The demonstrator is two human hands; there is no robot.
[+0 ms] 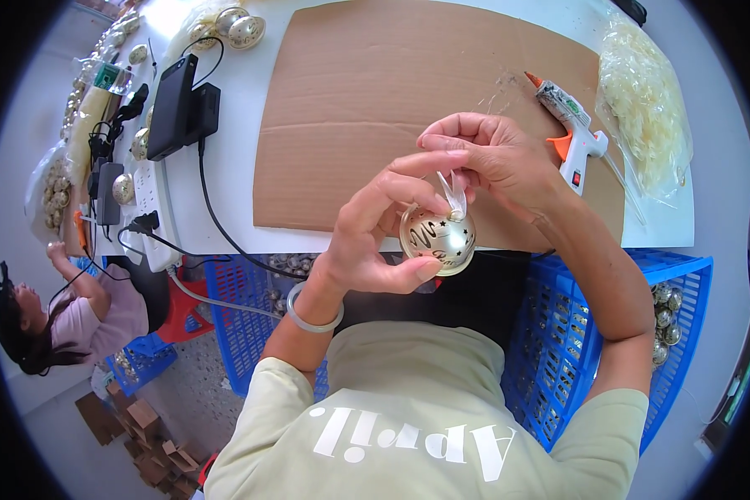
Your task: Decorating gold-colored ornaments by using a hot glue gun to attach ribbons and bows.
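My left hand [362,225] is curled round a shiny pale-gold bauble [440,244] with dark lettering and small stars. Its thumb presses the lower side and its fingers reach over the top. A whitish ribbon [453,198] stands up from the bauble's top in two pointed ends. Close above it, my right hand [500,154] has thumb and fingers pinched together by the ribbon; whatever lies between those fingertips is too small to make out. Both hands are over the near edge of a brown cardboard sheet [350,100].
A white-and-orange glue gun [573,133] lies right of my hands, beside a clear bag of pale ribbon [642,108]. Black power units [175,108], cables and a white power strip [152,200] sit left. Blue crates [558,358] of baubles stand below the table. A co-worker [92,312] sits far left.
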